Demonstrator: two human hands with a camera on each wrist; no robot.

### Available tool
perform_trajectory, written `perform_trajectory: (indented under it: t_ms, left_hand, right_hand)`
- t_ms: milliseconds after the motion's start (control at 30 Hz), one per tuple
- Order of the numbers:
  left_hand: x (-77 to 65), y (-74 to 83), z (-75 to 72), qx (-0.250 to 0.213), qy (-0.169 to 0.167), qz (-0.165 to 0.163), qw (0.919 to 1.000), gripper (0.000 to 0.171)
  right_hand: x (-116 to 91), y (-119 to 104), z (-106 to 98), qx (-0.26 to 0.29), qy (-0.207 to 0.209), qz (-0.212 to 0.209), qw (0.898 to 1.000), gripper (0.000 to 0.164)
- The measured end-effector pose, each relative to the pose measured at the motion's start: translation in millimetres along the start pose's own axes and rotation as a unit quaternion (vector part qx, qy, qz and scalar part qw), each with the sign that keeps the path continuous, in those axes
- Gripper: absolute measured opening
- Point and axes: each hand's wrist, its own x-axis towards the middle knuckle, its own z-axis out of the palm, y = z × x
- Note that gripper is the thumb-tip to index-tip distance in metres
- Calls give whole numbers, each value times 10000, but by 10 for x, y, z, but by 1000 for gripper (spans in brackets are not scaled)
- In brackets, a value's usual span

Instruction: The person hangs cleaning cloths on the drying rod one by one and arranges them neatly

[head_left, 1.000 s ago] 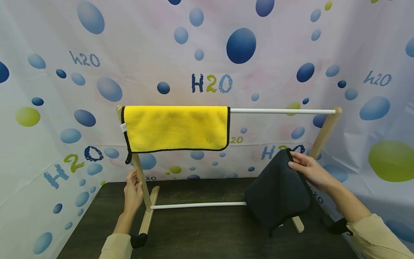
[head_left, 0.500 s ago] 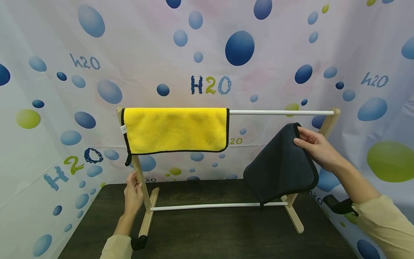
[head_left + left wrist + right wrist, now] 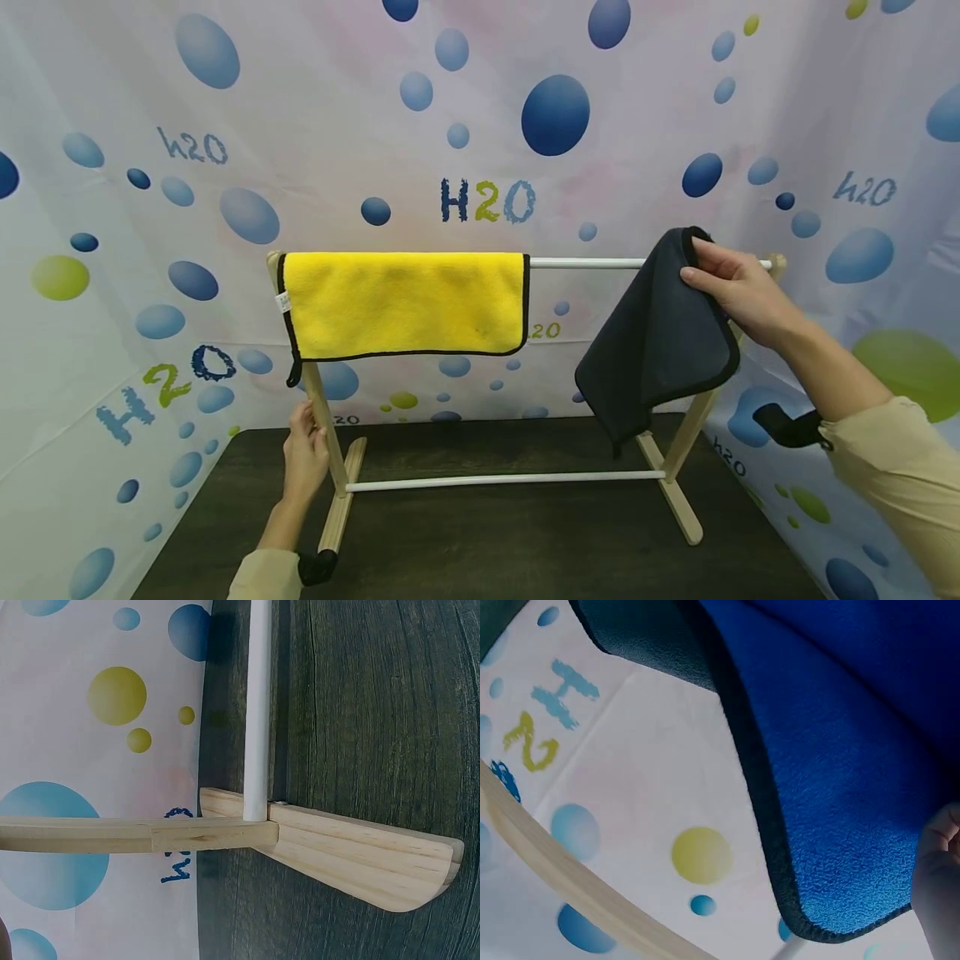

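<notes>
A dark grey towel point(image 3: 654, 333) with black edging hangs folded from my right hand point(image 3: 742, 287). Thumb and fingers pinch it near a top corner, in front of the rack's upper white bar point(image 3: 585, 263). The right wrist view shows its blue side point(image 3: 840, 787) and part of the hand point(image 3: 939, 877). My left hand point(image 3: 303, 454) is raised beside the rack's left wooden post point(image 3: 321, 408), fingers loosely bent; I cannot make out whether it grips the post. Only a sliver of it appears in the left wrist view.
A yellow towel point(image 3: 405, 304) with black edging drapes over the left part of the upper bar. The rack's lower bar point(image 3: 495, 480) joins wooden feet point(image 3: 678, 508) on a dark table point(image 3: 510, 550). Behind stands a bubble-printed curtain point(image 3: 330, 100).
My right hand has raised the dark grey towel from low near the right foot to the height of the upper bar. The left hand stays beside its post.
</notes>
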Motion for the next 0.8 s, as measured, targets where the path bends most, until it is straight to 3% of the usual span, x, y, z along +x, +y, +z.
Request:
perform_trajectory:
  t_ms: [167, 367, 567, 800]
  left_hand:
    - [13, -25, 14, 47, 41, 55, 10000, 62]
    - [16, -42, 19, 71, 13, 79, 9999, 60]
    - [-14, -39, 38, 73, 98, 190, 9997, 60]
    - [9, -44, 43, 126, 166, 247, 9995, 60]
  right_hand:
    - [148, -105, -20, -657, 490, 9, 9966, 45]
    - [289, -190, -94, -611, 1287, -146, 9897, 48]
    - [371, -200, -213, -1289, 1779, 381, 9748, 57]
    - [473, -106, -307, -584, 2023, 694, 9751, 62]
